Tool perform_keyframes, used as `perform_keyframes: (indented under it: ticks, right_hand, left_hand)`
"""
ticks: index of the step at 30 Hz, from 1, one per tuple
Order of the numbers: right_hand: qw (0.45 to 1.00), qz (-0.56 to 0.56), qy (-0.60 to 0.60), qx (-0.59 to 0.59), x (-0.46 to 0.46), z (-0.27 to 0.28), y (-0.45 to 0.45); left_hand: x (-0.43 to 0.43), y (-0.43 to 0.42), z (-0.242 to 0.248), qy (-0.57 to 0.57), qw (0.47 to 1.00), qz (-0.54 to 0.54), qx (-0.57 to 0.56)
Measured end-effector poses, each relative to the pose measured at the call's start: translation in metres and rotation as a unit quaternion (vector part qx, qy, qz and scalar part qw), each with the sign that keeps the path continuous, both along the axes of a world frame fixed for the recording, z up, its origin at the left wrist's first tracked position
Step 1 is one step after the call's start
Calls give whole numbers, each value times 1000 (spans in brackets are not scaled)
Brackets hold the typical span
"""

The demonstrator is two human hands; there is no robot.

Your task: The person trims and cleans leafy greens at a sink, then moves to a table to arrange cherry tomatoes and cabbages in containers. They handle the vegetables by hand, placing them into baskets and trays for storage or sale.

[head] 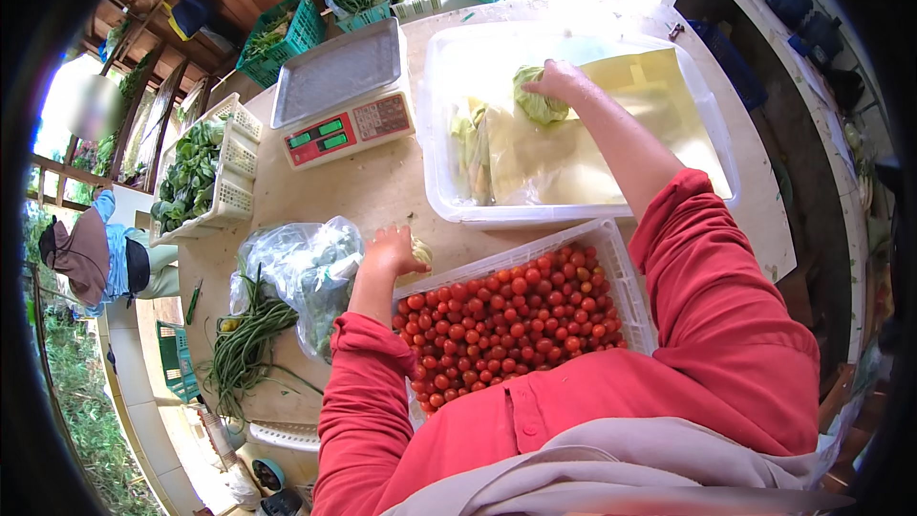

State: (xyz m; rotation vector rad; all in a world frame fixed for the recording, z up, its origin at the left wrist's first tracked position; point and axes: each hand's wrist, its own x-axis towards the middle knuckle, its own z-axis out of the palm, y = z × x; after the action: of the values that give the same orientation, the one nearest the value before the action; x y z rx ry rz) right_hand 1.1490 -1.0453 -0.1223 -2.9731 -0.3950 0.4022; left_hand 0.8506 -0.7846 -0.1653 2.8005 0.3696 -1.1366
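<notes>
My right hand (556,82) grips a pale green leafy head (537,104), like a small cabbage or lettuce, inside a translucent white plastic tub (501,213). Clear plastic wrapping and a yellowish sheet (637,97) lie in that tub, with more pale leafy greens (469,140) at its left side. Palm down near the table's middle, my left hand (387,252) has its fingers spread beside a pale vegetable piece (421,251). Whether it grasps that piece is hidden. A white crate (630,287) full of red cherry tomatoes (501,322) stands against my body.
A digital scale (344,93) stands behind my left hand. Left of it are a plastic bag of greens (308,265), long beans (247,344), a green-handled knife (193,301) and a crate of leafy greens (240,158). Teal crates (304,29) sit beyond. A person (100,251) bends at far left.
</notes>
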Motion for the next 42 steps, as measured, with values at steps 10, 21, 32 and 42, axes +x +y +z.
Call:
perform_keyframes:
  ticks: [10, 21, 32, 42]
  right_hand:
    - [833, 415, 279, 237, -94, 32, -6]
    - [832, 435, 341, -51, -131, 16, -19]
    - [776, 417, 463, 96, -128, 13, 33]
    - [837, 410, 357, 69, -116, 46, 50]
  left_hand:
    - [3, 22, 0, 42, 994, -98, -34]
    - [11, 22, 8, -22, 994, -56, -90]
    - [-9, 51, 100, -191, 945, 111, -241]
    - [-25, 36, 203, -354, 795, 158, -466]
